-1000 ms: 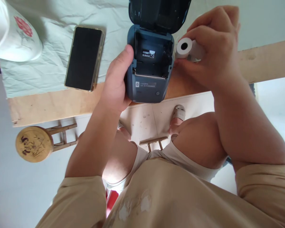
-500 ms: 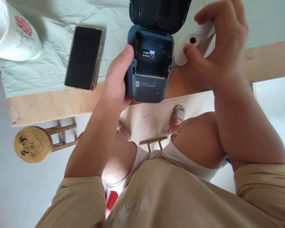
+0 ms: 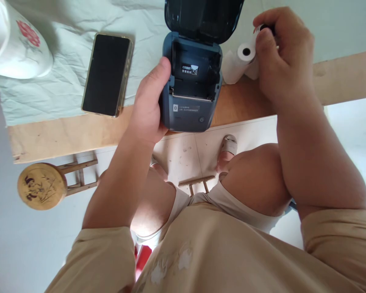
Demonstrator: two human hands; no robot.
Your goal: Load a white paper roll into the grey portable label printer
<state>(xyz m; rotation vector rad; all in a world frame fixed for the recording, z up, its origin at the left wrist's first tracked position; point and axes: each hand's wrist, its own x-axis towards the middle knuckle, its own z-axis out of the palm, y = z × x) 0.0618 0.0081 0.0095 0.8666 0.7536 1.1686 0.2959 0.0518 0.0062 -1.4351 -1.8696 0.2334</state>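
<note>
A dark blue label printer [image 3: 187, 116] is tilted up over the table edge, its black lid [image 3: 203, 18] swung back and its paper bay bare. My left hand [image 3: 151, 99] grips the printer's left side, thumb on the rim. To the right of it stands a white paper roll [image 3: 236, 67] with a dark hole in its core. Just beyond that roll, my right hand [image 3: 288, 53] pinches a second paper roll [image 3: 258, 29] between thumb and fingers. Most of this second roll is hidden behind the hand.
A black phone in a clear case [image 3: 107, 75] lies on the pale green cloth [image 3: 70, 30], left of the printer. A white cup with a red flower [image 3: 33, 53] stands at the far left. The wooden table edge [image 3: 64, 132] runs below, with a round stool [image 3: 42, 186] on the floor.
My right hand has shifted off the nearer paper roll, its thumb moving up and away to close on the second roll. The left hand and printer have hardly moved.
</note>
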